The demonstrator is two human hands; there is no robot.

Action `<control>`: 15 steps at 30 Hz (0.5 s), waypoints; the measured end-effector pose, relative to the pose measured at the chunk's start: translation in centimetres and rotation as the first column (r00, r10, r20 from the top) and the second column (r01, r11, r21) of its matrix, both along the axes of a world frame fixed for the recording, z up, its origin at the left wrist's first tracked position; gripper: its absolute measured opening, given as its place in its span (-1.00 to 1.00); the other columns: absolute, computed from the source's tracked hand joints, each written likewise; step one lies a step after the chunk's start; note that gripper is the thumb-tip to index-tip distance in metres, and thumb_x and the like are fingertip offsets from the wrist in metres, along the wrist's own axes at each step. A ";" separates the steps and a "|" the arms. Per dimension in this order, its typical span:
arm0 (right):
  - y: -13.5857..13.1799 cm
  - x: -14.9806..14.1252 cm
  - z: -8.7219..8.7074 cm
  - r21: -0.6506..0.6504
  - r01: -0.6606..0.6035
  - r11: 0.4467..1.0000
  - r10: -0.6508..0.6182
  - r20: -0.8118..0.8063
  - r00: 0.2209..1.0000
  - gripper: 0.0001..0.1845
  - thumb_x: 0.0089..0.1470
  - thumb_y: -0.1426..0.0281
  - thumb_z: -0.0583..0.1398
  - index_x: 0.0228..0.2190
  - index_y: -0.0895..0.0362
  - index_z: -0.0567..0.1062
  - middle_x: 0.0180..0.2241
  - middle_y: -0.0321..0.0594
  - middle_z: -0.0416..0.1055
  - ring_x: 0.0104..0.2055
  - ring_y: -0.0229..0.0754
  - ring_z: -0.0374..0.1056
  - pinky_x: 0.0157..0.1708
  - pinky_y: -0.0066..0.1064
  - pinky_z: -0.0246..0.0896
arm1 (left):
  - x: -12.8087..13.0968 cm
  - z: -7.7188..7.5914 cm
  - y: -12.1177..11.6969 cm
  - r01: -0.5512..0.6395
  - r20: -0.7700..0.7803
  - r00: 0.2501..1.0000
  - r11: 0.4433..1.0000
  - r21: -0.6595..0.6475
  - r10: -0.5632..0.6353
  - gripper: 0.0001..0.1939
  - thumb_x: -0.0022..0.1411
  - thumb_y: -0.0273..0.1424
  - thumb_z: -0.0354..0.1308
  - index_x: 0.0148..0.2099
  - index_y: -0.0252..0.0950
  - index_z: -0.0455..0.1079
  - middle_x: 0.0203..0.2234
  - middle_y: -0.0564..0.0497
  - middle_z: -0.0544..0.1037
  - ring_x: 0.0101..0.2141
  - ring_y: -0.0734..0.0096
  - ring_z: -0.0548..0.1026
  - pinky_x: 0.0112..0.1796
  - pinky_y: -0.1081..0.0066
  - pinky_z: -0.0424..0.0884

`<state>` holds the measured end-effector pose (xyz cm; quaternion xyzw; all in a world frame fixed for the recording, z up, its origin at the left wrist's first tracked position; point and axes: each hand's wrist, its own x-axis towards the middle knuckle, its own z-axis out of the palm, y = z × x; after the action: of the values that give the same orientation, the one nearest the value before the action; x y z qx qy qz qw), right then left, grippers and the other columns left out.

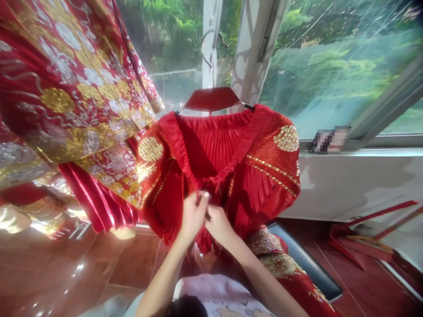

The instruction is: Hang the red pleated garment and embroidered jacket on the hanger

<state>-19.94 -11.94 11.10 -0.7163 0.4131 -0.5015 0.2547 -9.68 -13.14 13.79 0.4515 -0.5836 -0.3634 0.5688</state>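
A red pleated top (261,185) with gold round emblems on its shoulders hangs in front of me on a hanger (211,100) with a metal hook and a red crosspiece. Its gathered neckline meets in a small red tie (211,179) at the front. Just below that tie, my left hand (194,212) is closed, thumb and fingers pinched together. My right hand (218,224) is closed right beside it, fingers curled in. Both are against the front of the top. Whatever they pinch is hidden by the fingers.
A red garment (89,88) with gold and silver embroidery hangs at the left. More embroidered red cloth (280,264) lies over a dark padded bench (310,259) at right. A windowsill (380,152), a red-framed object (366,246) and the tiled floor (128,259) surround this.
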 end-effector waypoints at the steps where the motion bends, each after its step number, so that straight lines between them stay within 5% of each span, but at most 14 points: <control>1: -0.1 -0.5 0.6 -0.008 0.055 0.998 -0.055 0.007 0.998 -0.79 0.05 0.41 0.08 -0.52 0.18 0.47 -0.55 -0.19 0.45 -0.56 -0.27 0.32 -0.51 -0.49 0.20 | 0.0 0.4 -0.1 -0.005 0.023 1.000 1.000 0.005 0.005 -0.69 0.25 -0.20 0.08 -0.38 -0.34 0.42 -0.53 0.03 0.46 -0.47 0.45 0.39 -0.37 0.48 0.30; 4: -1.0 -2.1 2.3 -0.046 0.379 0.924 -0.375 0.084 0.923 -0.74 0.07 0.24 0.18 -0.40 0.19 0.54 -0.55 -0.19 0.46 -0.56 -0.26 0.32 -0.48 -0.47 0.23 | 0.6 0.1 -0.5 -0.102 -0.019 0.995 0.995 -0.007 0.102 -0.66 0.26 -0.18 0.06 -0.43 -0.32 0.38 -0.63 0.11 0.34 -0.56 0.53 0.27 -0.46 0.51 0.22; 6: -1.9 -2.8 2.8 -0.038 0.487 0.873 -0.483 0.081 0.872 -0.68 0.01 0.16 0.23 -0.38 0.19 0.54 -0.58 -0.21 0.43 -0.57 -0.26 0.30 -0.48 -0.46 0.22 | 1.2 -0.9 -0.4 -0.160 -0.090 0.983 0.987 -0.008 0.158 -0.67 0.24 -0.15 0.08 -0.41 -0.32 0.37 -0.64 0.13 0.29 -0.57 0.54 0.24 -0.49 0.53 0.20; 11: -1.8 -2.9 1.6 0.120 0.291 0.949 -0.301 0.069 0.951 -0.54 0.13 0.11 0.10 -0.64 0.14 0.41 -0.73 -0.26 0.31 -0.68 -0.30 0.21 -0.60 -0.49 0.13 | 1.4 -3.2 0.6 -0.153 -0.218 0.962 0.987 0.055 0.162 -0.66 0.24 -0.11 0.08 -0.30 -0.31 0.42 -0.66 0.16 0.24 -0.61 0.58 0.17 -0.55 0.55 0.14; 15: 0.5 -3.2 1.3 0.288 0.116 0.951 -0.185 0.226 0.956 -0.60 0.08 0.12 0.16 -0.59 0.16 0.44 -0.67 -0.22 0.40 -0.63 -0.25 0.33 -0.59 -0.48 0.23 | 0.0 -3.4 2.1 0.020 -0.276 0.960 0.979 0.204 0.038 -0.62 0.19 -0.09 0.15 -0.37 -0.34 0.44 -0.61 0.09 0.38 -0.58 0.56 0.29 -0.53 0.55 0.24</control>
<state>-23.09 -11.42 12.43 -0.5716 0.4963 -0.5447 0.3611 -9.65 -11.03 10.42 0.4547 -0.4552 -0.4787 0.5974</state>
